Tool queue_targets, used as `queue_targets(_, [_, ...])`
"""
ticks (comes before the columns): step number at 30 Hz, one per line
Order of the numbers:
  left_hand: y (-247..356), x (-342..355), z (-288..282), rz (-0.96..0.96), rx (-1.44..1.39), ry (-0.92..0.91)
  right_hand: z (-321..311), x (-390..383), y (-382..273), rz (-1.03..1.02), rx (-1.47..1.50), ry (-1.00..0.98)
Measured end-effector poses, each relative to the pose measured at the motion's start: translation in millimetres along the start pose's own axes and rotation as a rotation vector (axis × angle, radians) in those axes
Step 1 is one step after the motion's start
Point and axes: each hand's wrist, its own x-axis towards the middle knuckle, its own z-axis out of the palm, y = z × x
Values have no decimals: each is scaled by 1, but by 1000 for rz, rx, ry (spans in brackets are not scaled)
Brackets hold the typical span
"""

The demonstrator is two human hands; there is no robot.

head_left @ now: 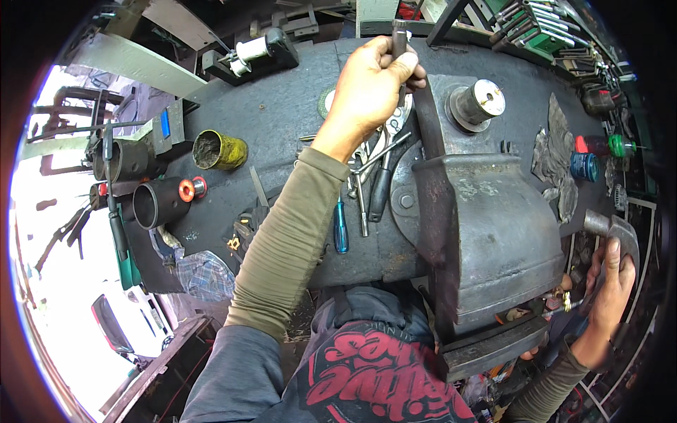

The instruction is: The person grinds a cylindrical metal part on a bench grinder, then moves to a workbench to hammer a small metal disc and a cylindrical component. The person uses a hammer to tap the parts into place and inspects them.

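Note:
My left hand (374,88) reaches over the bench and is closed around a short dark metal rod (400,44), which looks like a punch. The rod stands nearly upright, its top above my fingers, beside the far end of a big dark steel vise (504,233). At the far right, my right hand (612,282) grips a hammer (612,227) close to its grey head; most of the handle is hidden. Below my left wrist lie a ratchet wrench (381,185), a T-shaped metal tool (361,190) and a blue-handled screwdriver (340,229).
A capped steel cylinder (478,104) stands on the vise's far part. Left on the bench are a yellow can (222,150), a dark pipe piece (156,204) and a plaid cloth (203,273). A crumpled dark rag (553,158) and a blue-capped container (584,167) lie at right.

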Motion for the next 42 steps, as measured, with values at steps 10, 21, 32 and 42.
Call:
queue_targets(10, [0,28,25,125,148,-26,0,-38,11,59,31,51])
queue_targets(21, [2,10,70,118,551,-80,-4,-58,12,91,167,-31])
queue_targets(32, [15,-1,72,21,612,-98,-6,-65,36,135,294,46])
queue_targets(42, [75,27,69,91,-136,-227,-7,-53,16,64,258,77])
